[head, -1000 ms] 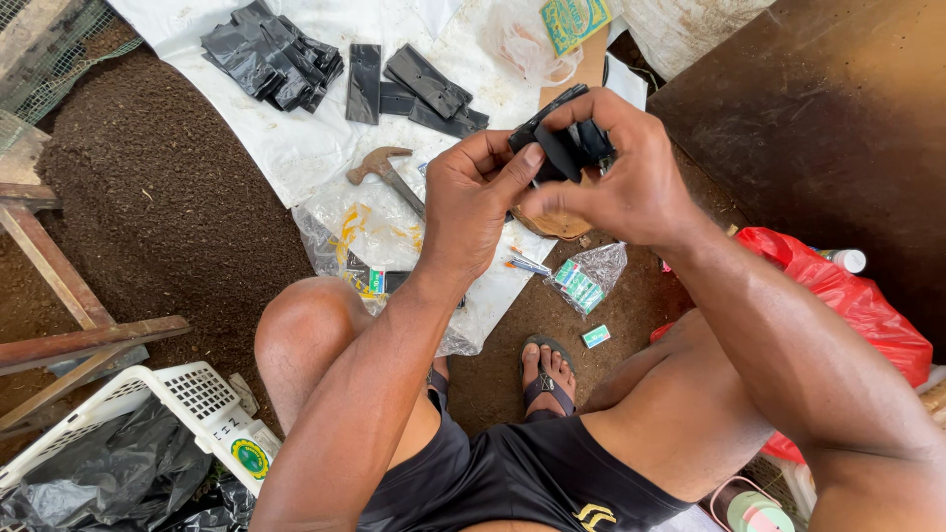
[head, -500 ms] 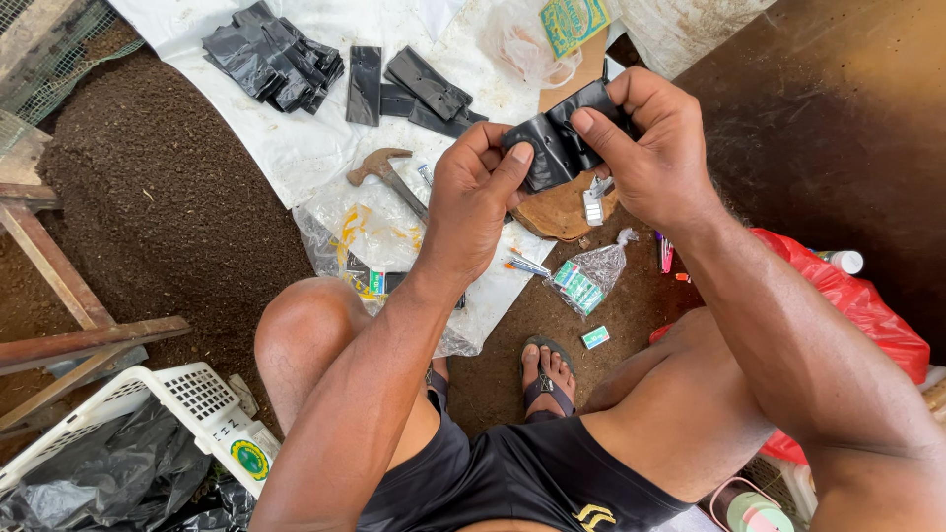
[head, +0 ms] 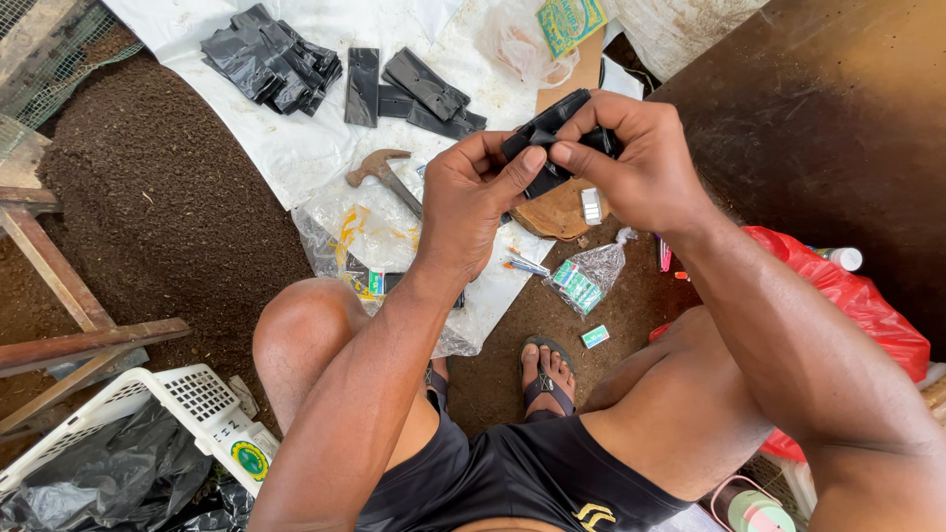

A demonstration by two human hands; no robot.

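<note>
In the head view, a green and yellow flat packet (head: 570,22) lies at the top centre, and a clear plastic bag of small green and white boxes (head: 583,276) sits just below centre on the soil. The folded black plastic bag (head: 548,136), upper centre, slants from lower left to upper right. Both hands, left (head: 471,202) and right (head: 631,163), pinch it closed-fingered.

An outdoor plant-nursery work spot on bare dark soil (head: 168,207). A white plastic sheet (head: 296,148) spread on the ground holds piles of black plastic bags (head: 271,59) and a hammer (head: 379,172); a white crate (head: 187,394) and wire mesh (head: 59,49) sit nearby.
</note>
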